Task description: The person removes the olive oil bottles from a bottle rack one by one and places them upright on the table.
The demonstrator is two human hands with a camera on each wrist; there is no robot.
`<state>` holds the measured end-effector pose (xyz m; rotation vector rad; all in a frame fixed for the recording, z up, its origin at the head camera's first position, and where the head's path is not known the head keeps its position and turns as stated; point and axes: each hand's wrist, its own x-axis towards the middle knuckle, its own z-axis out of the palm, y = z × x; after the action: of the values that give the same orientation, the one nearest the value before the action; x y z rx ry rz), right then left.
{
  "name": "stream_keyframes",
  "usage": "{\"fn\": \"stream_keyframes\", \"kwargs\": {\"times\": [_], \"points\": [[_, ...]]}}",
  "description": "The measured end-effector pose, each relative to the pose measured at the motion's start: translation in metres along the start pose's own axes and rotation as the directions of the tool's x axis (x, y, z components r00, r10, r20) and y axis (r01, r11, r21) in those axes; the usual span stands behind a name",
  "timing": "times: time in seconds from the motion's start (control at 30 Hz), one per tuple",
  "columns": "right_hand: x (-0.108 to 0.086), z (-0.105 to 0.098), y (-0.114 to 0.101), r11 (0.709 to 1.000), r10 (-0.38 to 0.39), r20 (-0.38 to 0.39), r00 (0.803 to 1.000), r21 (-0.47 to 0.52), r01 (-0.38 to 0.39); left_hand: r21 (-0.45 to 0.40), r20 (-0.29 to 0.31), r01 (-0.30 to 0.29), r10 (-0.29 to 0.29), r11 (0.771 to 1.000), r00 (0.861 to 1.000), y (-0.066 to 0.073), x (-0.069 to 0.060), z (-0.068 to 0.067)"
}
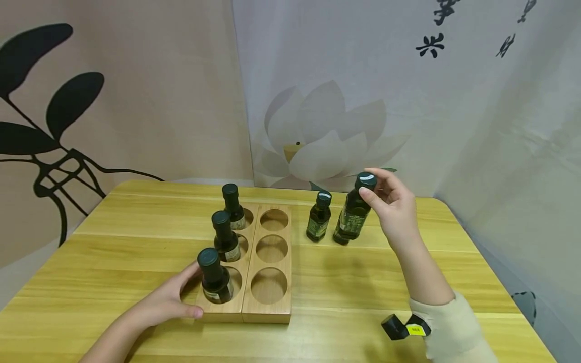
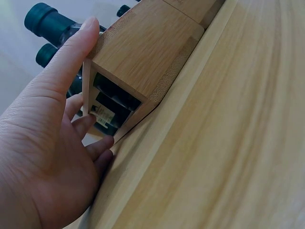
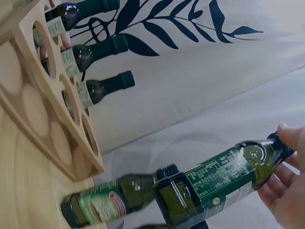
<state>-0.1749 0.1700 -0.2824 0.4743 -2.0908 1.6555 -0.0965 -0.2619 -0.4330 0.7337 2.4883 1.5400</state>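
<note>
"One dark glass bottle [image 1: 340,240] hidden?"
"Mostly, behind the square green-glass bottle [image 1: 353,217], long axis tilted, cap up, right of the pale wooden rack [image 1: 227,317]; right hand [image 1: 394,209] pinches its top."
"Left hand [image 1: 169,301]?"
"Grips the rack."

Wooden table [image 1: 150,227]: rack [image 1: 267,312], upright bottle [image 1: 318,222], second bottle [image 1: 341,241] mostly hidden.

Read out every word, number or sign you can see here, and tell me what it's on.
"兴": on the fabric backdrop; its other characters are cut off or too distorted to be sure.
Green bottle in the right hand: label print too small.
Standing bottles: print blurred or hidden.
Three bottles in the wooden rack: labels too small.
Yellow tag by the right wrist: marks too small.
</note>
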Motion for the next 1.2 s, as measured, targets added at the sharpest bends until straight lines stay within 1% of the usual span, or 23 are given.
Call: {"fn": "stream_keyframes", "kwargs": {"times": [0.3, 0.53, 0.67, 0.8, 0.9, 1.1, 1.2], "points": [[-0.002, -0.024, 0.01, 0.999, 0.037, -0.023, 0.999, 0.018, -0.037, 0.017, -0.001, 0.015, -0.015, 1.0, 1.0, 0.002, 0.0, 0.0], [-0.001, -0.041, 0.018, 0.999, 0.037, -0.065, 0.997, -0.018, -0.038, 0.027, -0.006, 0.024, -0.024, 0.999, 1.0, 0.003, -0.001, 0.0], [0.003, -0.049, 0.024, 0.999, 0.039, -0.089, 0.995, 0.028, -0.037, 0.027, -0.009, 0.018, -0.018, 0.999, 1.0, 0.003, -0.001, 0.0], [0.007, -0.056, 0.031, 0.997, 0.04, -0.088, 0.995, 0.062, -0.035, 0.03, -0.005, 0.025, -0.025, 0.999, 1.0, 0.005, -0.001, 0.0], [0.01, -0.059, 0.035, 0.998, 0.046, -0.077, 0.996, 0.046, -0.042, 0.033, -0.003, 0.032, -0.032, 0.999, 0.999, 0.005, -0.001, 0.0], [0.014, -0.066, 0.043, 0.998, 0.066, -0.05, 0.997, -0.02, -0.067, 0.024, -0.003, 0.029, -0.029, 0.999, 1.0, 0.002, 0.0, 0.0], [0.015, -0.068, 0.049, 0.996, 0.076, -0.052, 0.996, -0.034, -0.078, 0.018, -0.003, 0.026, -0.026, 0.999, 1.0, 0.001, -0.001, 0.0]]}}
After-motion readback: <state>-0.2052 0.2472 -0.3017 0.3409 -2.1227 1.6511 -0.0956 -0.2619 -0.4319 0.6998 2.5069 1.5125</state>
